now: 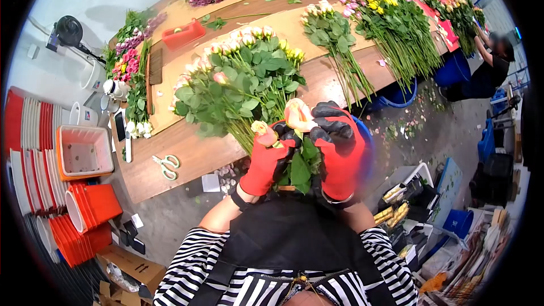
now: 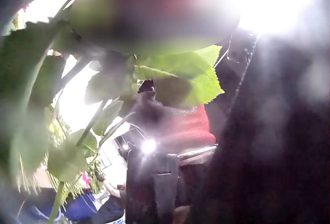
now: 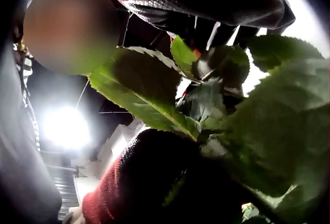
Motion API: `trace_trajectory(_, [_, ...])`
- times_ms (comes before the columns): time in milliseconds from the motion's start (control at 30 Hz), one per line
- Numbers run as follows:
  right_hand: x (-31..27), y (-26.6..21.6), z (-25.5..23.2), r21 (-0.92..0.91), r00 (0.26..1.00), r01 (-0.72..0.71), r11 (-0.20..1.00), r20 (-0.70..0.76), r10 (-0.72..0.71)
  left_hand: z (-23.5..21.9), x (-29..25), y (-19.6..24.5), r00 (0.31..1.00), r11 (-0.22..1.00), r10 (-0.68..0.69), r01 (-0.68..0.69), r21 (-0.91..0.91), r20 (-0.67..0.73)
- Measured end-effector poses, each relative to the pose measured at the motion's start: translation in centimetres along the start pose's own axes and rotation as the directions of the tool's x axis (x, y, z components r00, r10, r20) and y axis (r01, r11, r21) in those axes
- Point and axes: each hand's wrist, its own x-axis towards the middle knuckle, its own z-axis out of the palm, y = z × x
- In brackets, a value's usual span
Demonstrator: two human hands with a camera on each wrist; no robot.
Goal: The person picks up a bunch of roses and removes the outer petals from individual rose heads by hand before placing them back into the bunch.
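Observation:
Two peach-pink roses stand up between the red-and-black gloved hands in front of the apron. The left hand (image 1: 267, 157) grips the stems, with the smaller rose (image 1: 262, 129) just above its fingers. At the larger rose (image 1: 299, 116), the right hand (image 1: 341, 150) has its thumb and curled fingers pinched at the right side of the bloom. Green leaves (image 1: 301, 167) hang below, between both palms. In the left wrist view a bright leaf (image 2: 180, 74) covers much of the hand; in the right wrist view leaves (image 3: 142, 92) overlap the dark glove.
A large pile of roses (image 1: 243, 73) lies ahead on the wooden table (image 1: 192, 161), with green-handled scissors (image 1: 166, 166) at its near left. More bunches (image 1: 391, 28) lie farther right. Orange bins (image 1: 93, 207) stand at left, blue buckets (image 1: 399, 95) under the table edge. Another person (image 1: 493, 62) works at far right.

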Motion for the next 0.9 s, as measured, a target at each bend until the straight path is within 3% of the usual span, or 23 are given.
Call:
trace_trajectory(167, [-0.4, 1.3, -0.7, 0.383, 0.964, -0.265, 0.885, 0.094, 0.248, -0.6, -0.1, 0.5, 0.995, 0.953, 0.095, -0.092, 0.287, 0.005])
trace_trajectory(200, [-0.4, 2.1, -1.9, 0.452, 0.948, -0.317, 0.834, 0.155, 0.277, -0.9, -0.1, 0.9, 0.996, 0.988, 0.080, -0.074, 0.137, -0.039])
trace_trajectory(233, [0.0, 2.5, -1.9, 0.452, 0.980, -0.197, 0.870, 0.101, 0.169, -1.4, -0.1, 1.4, 0.995, 0.998, 0.059, -0.061, -0.016, -0.082])
trace_trajectory(267, [0.4, 3.1, -2.9, 0.448, 0.965, -0.178, 0.876, 0.254, 0.066, -2.2, -0.2, 2.3, 0.998, 0.994, 0.011, -0.018, -0.108, -0.063])
trace_trajectory(300, [0.6, 4.2, -4.2, 0.389, 0.934, -0.187, 0.902, 0.354, 0.041, -3.4, -0.5, 3.3, 0.998, 0.980, -0.037, 0.028, -0.199, -0.041])
trace_trajectory(333, [0.5, 5.8, -5.9, 0.222, 0.894, -0.199, 0.954, 0.439, 0.084, -5.4, -1.0, 3.0, 0.997, 0.984, -0.025, 0.013, -0.180, -0.066])
trace_trajectory(367, [0.3, 8.2, -7.6, -0.086, 0.858, -0.136, 0.987, 0.488, 0.161, -7.3, -1.5, 2.8, 0.996, 0.987, -0.014, 0.000, -0.159, -0.091])
trace_trajectory(400, [0.1, 10.5, -8.4, -0.440, 0.873, 0.086, 0.894, 0.466, 0.145, -9.2, -2.0, 2.5, 0.991, 0.977, -0.001, -0.028, -0.213, -0.133])
trace_trajectory(467, [0.0, 11.0, -6.4, -0.829, 0.932, 0.278, 0.486, 0.356, 0.073, -12.4, -2.4, 1.5, 0.976, 0.948, 0.009, -0.078, -0.310, -0.218])
trace_trajectory(533, [0.1, 13.4, -3.4, -0.606, 0.917, 0.002, 0.796, 0.318, 0.239, -11.6, -1.9, 2.6, 0.958, 0.927, 0.052, -0.152, -0.343, -0.282])
trace_trajectory(567, [-0.2, 15.2, -1.9, -0.450, 0.890, -0.158, 0.879, 0.320, 0.324, -10.1, -1.8, 3.8, 0.949, 0.923, 0.091, -0.195, -0.331, -0.303])
trace_trajectory(600, [-0.3, 16.9, -0.2, -0.592, 0.913, 0.038, 0.805, 0.347, 0.213, -11.6, -1.5, 2.9, 0.983, 0.847, 0.144, -0.182, -0.499, -0.114])
trace_trajectory(633, [-0.4, 18.9, 1.4, -0.703, 0.913, 0.227, 0.674, 0.394, 0.103, -13.0, -1.1, 2.1, 0.972, 0.751, 0.226, -0.130, -0.647, 0.068])
trace_trajectory(667, [-0.6, 20.7, 2.9, -0.763, 0.913, 0.304, 0.570, 0.405, 0.056, -11.7, -1.9, 3.1, 0.979, 0.853, 0.029, -0.131, -0.505, -0.204])
trace_trajectory(700, [-0.6, 22.0, 3.4, -0.782, 0.907, 0.307, 0.543, 0.413, 0.082, -11.7, -2.4, 2.2, 0.906, 0.948, -0.015, -0.122, -0.295, -0.423])
trace_trajectory(767, [-0.1, 23.7, 4.8, -0.810, 0.893, 0.322, 0.490, 0.432, 0.126, -10.9, -2.2, 2.7, 0.906, 0.926, -0.041, -0.124, -0.355, -0.422])
trace_trajectory(800, [0.2, 22.8, 5.2, -0.780, 0.921, 0.323, 0.535, 0.389, 0.011, -10.8, -1.8, 2.7, 0.904, 0.957, 0.006, -0.130, -0.259, -0.428])
trace_trajectory(833, [0.3, 22.3, 5.1, -0.741, 0.938, 0.284, 0.609, 0.347, -0.016, -10.7, -1.2, 2.8, 0.901, 0.978, 0.052, -0.133, -0.162, -0.430])
trace_trajectory(900, [0.4, 21.3, 4.6, -0.635, 0.964, 0.213, 0.743, 0.259, -0.055, -11.3, -0.6, 2.5, 0.887, 0.975, 0.019, -0.118, -0.187, -0.461])
